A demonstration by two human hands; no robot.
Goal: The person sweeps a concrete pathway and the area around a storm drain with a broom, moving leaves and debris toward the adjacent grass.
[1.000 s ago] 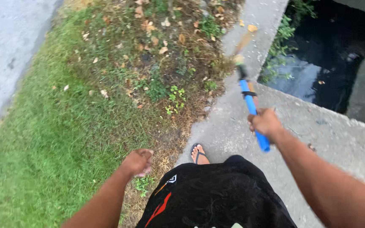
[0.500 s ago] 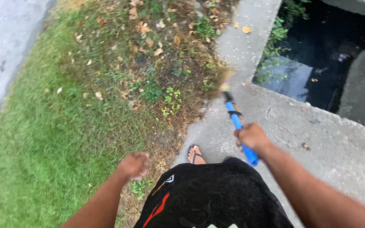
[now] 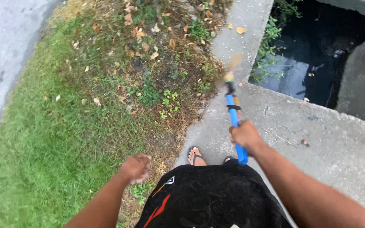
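My right hand [image 3: 245,135] grips the blue handle of a long tool [image 3: 235,116] that points away from me over the concrete slab [image 3: 317,139]. The tool's far end [image 3: 232,69] is yellowish and blurred, so its shape is unclear. My left hand [image 3: 136,167] hangs near my waist over the grass edge, fingers curled into a loose fist with nothing in it. Below me are my black shorts [image 3: 216,198] and a foot in a sandal [image 3: 195,156] on the concrete.
A grass strip [image 3: 64,139] with dry leaves and weeds lies on the left, with a grey paved path [image 3: 1,55] beyond it. An open drain with dark water [image 3: 317,59] drops off at the upper right, past the slab's edge.
The tool and my right hand have swung from the right toward the left and nearer to me. My left hand stays near my waist, and the view has moved slightly forward.
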